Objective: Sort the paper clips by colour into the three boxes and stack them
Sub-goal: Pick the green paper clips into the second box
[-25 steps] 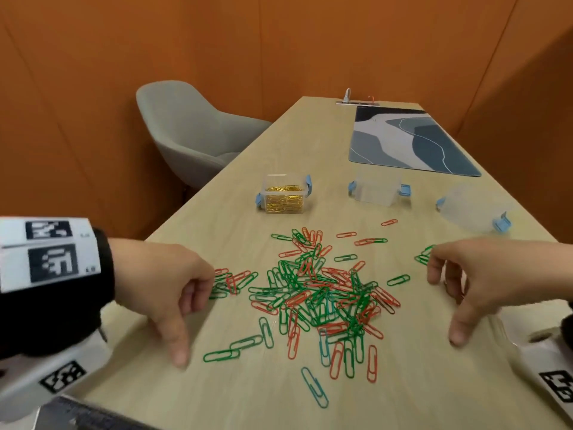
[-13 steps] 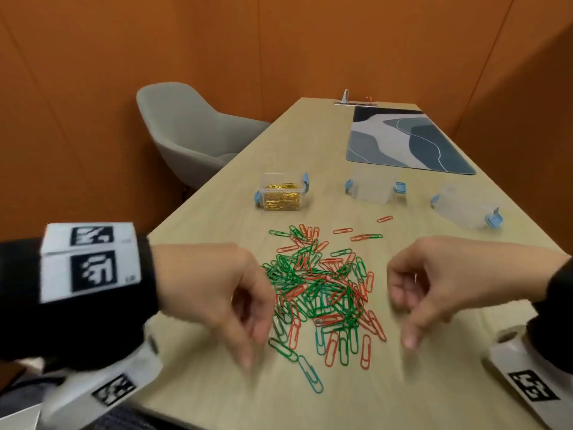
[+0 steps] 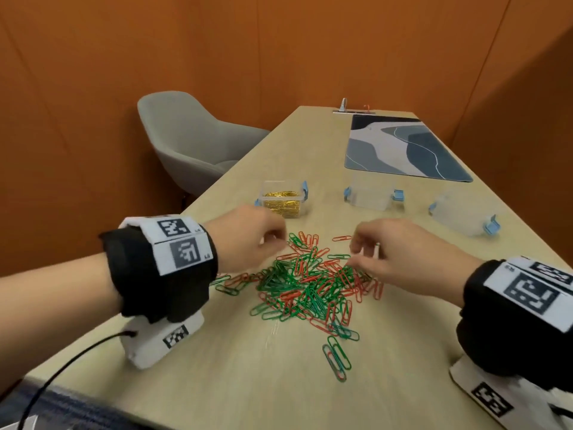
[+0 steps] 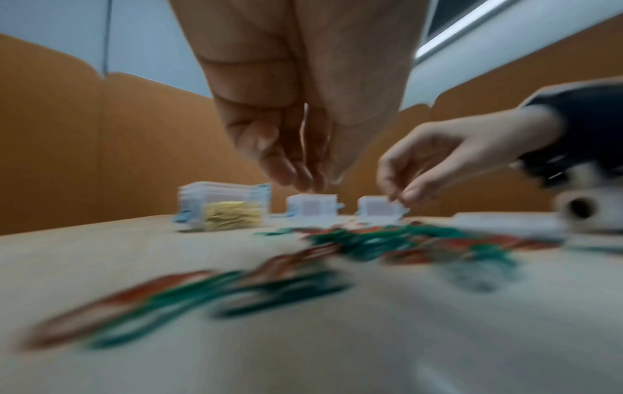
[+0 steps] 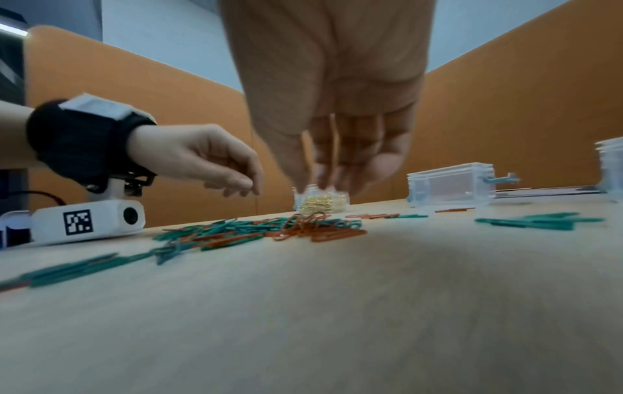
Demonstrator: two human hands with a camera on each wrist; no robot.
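Observation:
A heap of red and green paper clips (image 3: 310, 283) lies on the wooden table (image 3: 217, 383). My left hand (image 3: 274, 242) hovers over the heap's far left edge and my right hand (image 3: 359, 254) over its far right edge. Both have loosely curled fingers pointing down, and I see no clip in either. In the wrist views the left hand (image 4: 310, 181) and right hand (image 5: 332, 184) hang above the clips. Behind the heap stand a clear box of gold clips (image 3: 283, 201), an empty clear box (image 3: 370, 195) and a third clear box (image 3: 465, 217) lying tilted.
A few stray clips (image 3: 336, 358) lie nearer me than the heap. A grey-blue patterned mat (image 3: 403, 150) covers the far right of the table. A grey chair (image 3: 192, 141) stands off the left edge. Orange walls close in the room.
Both hands came in from the sides, pushing the scattered clips into a tighter heap, and have moved forward to its far edge.

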